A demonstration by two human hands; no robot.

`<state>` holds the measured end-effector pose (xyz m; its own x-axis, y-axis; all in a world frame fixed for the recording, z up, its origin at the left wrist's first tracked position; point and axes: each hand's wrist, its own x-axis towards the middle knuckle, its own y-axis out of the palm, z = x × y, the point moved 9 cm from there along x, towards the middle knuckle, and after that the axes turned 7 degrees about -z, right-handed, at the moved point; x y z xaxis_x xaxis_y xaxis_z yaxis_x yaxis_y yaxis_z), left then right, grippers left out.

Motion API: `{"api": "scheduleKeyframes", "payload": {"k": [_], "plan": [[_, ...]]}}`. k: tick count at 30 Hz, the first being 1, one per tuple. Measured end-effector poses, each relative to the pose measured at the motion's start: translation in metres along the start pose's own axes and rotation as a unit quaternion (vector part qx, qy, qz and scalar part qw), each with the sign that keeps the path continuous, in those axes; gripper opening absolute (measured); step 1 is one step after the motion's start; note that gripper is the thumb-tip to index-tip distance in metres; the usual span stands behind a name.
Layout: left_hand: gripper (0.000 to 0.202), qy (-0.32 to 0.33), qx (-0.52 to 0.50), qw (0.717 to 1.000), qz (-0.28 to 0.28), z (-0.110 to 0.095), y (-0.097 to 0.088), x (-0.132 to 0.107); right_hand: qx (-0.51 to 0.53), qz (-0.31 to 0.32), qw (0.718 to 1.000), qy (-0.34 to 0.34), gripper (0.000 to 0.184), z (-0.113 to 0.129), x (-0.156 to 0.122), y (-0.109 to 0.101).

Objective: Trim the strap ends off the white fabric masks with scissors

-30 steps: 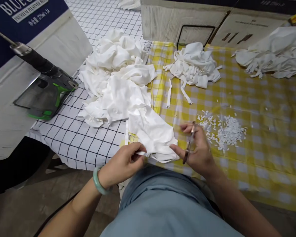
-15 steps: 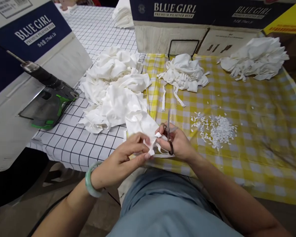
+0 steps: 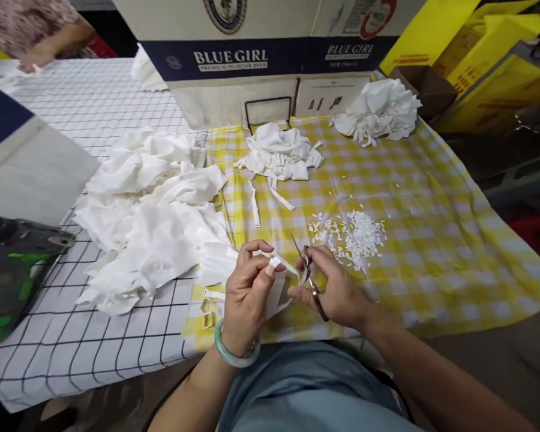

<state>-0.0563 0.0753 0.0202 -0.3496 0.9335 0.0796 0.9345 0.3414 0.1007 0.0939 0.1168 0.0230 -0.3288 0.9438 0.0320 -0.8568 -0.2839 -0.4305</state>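
Observation:
My left hand (image 3: 251, 288), with a green bangle (image 3: 236, 353) at the wrist, pinches the end of a white strap (image 3: 275, 262). The strap stretches across toward my right hand (image 3: 330, 288), whose fingers are closed round a pair of scissors (image 3: 306, 264). The blades point up and away, and the strap runs close by them; whether they touch it I cannot tell. Below and left of my hands lies white cloth (image 3: 213, 261), joined visually to a large heap of white garments (image 3: 153, 204). A pile of tiny white clippings (image 3: 362, 237) lies beyond my right hand.
Two loose white straps (image 3: 254, 204) lie by a small white garment pile (image 3: 281, 150); another pile (image 3: 380, 111) is farther right. Beer cartons (image 3: 229, 66) stand behind. A black-and-green power tool (image 3: 22, 264) is at left. Another person's hand (image 3: 33, 57) shows at upper left.
My view has swung right. My left hand has risen and now pinches the strap end, with the strap stretched between my hands. The scissors have turned forward in my right hand.

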Motion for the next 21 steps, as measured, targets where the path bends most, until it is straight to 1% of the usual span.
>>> {"api": "scheduleKeyframes", "payload": {"k": [2, 4, 6, 8, 9, 10, 11, 14, 15, 16, 17, 19, 20, 21], "plan": [[0.021, 0.003, 0.014, 1.0, 0.025, 0.004, 0.012, -0.002, 0.049, -0.007, 0.999, 0.02, 0.026, -0.002, -0.002, -0.007], [0.021, -0.001, 0.042, 0.998, 0.047, 0.002, 0.018, -0.003, 0.145, 0.004, 0.988, 0.047, 0.023, -0.006, 0.0, 0.001], [0.019, 0.009, 0.094, 0.994, 0.059, -0.01, 0.015, -0.001, 0.232, 0.045, 0.97, 0.057, 0.029, -0.007, 0.005, 0.023], [0.016, 0.02, 0.146, 0.987, 0.064, -0.025, 0.003, 0.001, 0.299, 0.097, 0.947, 0.063, 0.036, -0.006, 0.009, 0.05], [0.016, 0.01, 0.16, 0.985, 0.07, -0.031, -0.004, 0.001, 0.329, 0.115, 0.935, 0.072, 0.037, -0.005, 0.012, 0.061], [0.015, -0.014, 0.159, 0.984, 0.079, -0.033, -0.012, 0.0, 0.355, 0.124, 0.923, 0.086, 0.036, -0.006, 0.015, 0.071], [0.016, -0.052, 0.147, 0.984, 0.089, -0.032, -0.02, -0.002, 0.375, 0.127, 0.913, 0.102, 0.034, -0.006, 0.018, 0.077], [0.024, -0.193, 0.092, 0.969, 0.124, -0.021, -0.035, -0.013, 0.398, 0.123, 0.898, 0.141, 0.03, -0.006, 0.032, 0.081], [0.026, -0.213, 0.088, 0.964, 0.132, -0.019, -0.037, -0.016, 0.399, 0.125, 0.896, 0.149, 0.029, -0.005, 0.036, 0.082], [0.026, -0.207, 0.094, 0.964, 0.136, -0.022, -0.036, -0.015, 0.398, 0.135, 0.894, 0.156, 0.029, -0.003, 0.039, 0.084], [0.024, -0.176, 0.105, 0.97, 0.133, -0.027, -0.034, -0.012, 0.401, 0.146, 0.889, 0.165, 0.03, -0.001, 0.039, 0.087], [0.019, -0.073, 0.117, 0.985, 0.107, -0.045, -0.027, -0.003, 0.415, 0.184, 0.872, 0.182, 0.034, 0.005, 0.034, 0.102], [0.018, -0.034, 0.106, 0.99, 0.088, -0.051, -0.024, 0.001, 0.424, 0.2, 0.862, 0.192, 0.037, 0.006, 0.029, 0.11], [0.019, -0.016, 0.081, 0.994, 0.068, -0.053, -0.021, 0.004, 0.429, 0.212, 0.855, 0.2, 0.039, 0.007, 0.023, 0.117]]}}
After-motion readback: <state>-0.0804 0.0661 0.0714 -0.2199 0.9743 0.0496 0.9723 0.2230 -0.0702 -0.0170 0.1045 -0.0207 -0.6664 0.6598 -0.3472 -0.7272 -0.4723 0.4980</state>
